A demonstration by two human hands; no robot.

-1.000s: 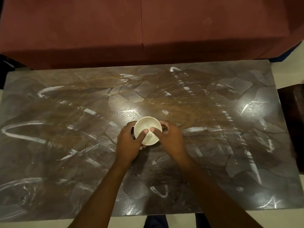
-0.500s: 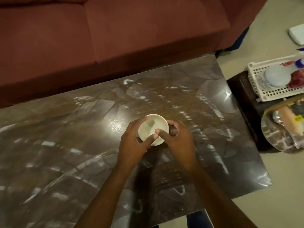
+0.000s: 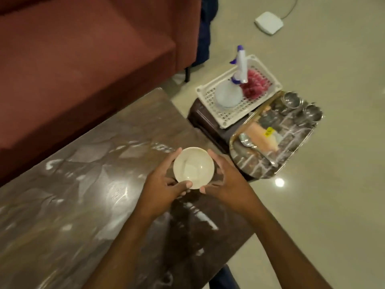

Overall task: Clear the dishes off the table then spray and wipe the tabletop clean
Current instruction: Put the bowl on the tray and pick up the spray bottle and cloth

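Tray [image 3: 295, 140] contents blurred, indistinct.

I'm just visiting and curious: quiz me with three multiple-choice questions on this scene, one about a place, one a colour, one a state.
1. Where does the spray bottle stand?
A. on the sofa
B. in the white basket
C. on the floor

2. What colour is the bowl?
A. blue
B. black
C. cream

3. How is the bowl held?
A. upright, by both hands
B. upside down, by one hand
C. not held, resting on the tray

Answers:
1 B: its body sits inside the lattice walls beside the red cloth.
2 C: its inside shows pale cream.
3 A: the left hand and right hand cup its sides, opening facing up.
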